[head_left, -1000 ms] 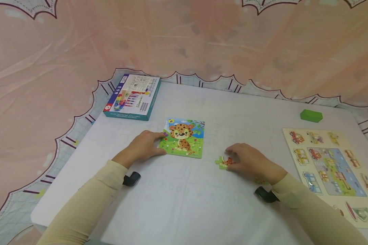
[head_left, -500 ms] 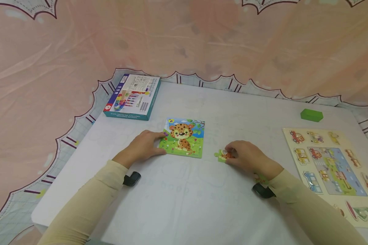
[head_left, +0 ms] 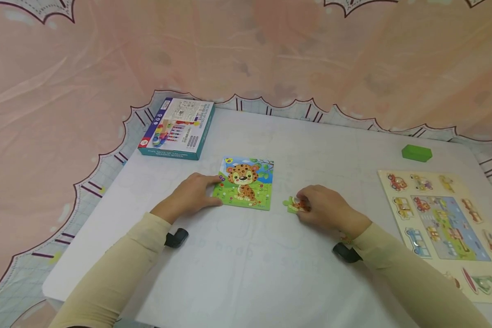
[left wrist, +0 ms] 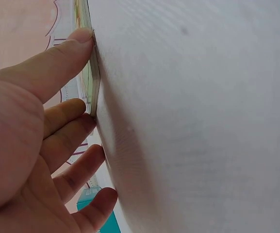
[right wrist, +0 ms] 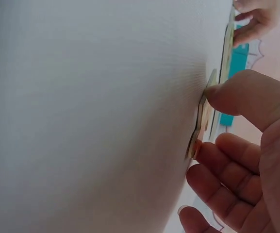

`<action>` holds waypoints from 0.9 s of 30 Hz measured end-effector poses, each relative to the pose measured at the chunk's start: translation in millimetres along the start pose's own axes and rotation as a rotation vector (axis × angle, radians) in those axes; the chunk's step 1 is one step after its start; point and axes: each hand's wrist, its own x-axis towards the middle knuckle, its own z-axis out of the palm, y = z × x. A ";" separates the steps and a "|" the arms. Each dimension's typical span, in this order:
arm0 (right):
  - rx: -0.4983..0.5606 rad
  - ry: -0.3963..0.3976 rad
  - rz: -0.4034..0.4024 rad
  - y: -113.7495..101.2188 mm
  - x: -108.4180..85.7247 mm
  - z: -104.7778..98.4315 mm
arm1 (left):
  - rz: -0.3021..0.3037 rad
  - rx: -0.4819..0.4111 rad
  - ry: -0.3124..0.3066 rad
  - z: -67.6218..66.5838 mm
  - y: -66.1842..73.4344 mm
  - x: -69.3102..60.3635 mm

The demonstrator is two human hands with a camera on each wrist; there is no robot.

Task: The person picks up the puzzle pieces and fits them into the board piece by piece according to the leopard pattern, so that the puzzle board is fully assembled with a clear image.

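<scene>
A square leopard puzzle [head_left: 243,184] lies flat near the middle of the table. My left hand [head_left: 190,193] rests at its left side, the index fingertip and thumb touching the edge. In the left wrist view the thumb [left wrist: 67,58] lies against the board's rim, the other fingers spread beside it. To the right of the board, my right hand [head_left: 325,207] pinches a green and orange spotted puzzle piece [head_left: 292,205] between thumb and fingers. That piece [right wrist: 201,119] lies low over the cloth in the right wrist view. Another small patterned piece [head_left: 345,238] is partly hidden by the right wrist.
A boxed toy set [head_left: 176,130] lies at the back left. At the right stands a vehicle peg puzzle board [head_left: 397,214], with a green block [head_left: 416,153] behind it. A white cloth [head_left: 238,264] covers the table, against a peach curtain.
My right hand has moved slightly left and away from me, bringing the spotted piece nearer the leopard board. The left hand and the board hold their places.
</scene>
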 end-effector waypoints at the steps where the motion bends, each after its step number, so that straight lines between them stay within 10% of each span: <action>1: 0.002 0.002 -0.002 -0.6 1.0 0.7 | -0.001 -0.001 -0.001 -0.1 0.1 0.0; 27: 0.054 -0.049 -0.066 -41.0 39.7 -5.3 | -0.004 0.000 -0.010 -1.7 0.6 -0.2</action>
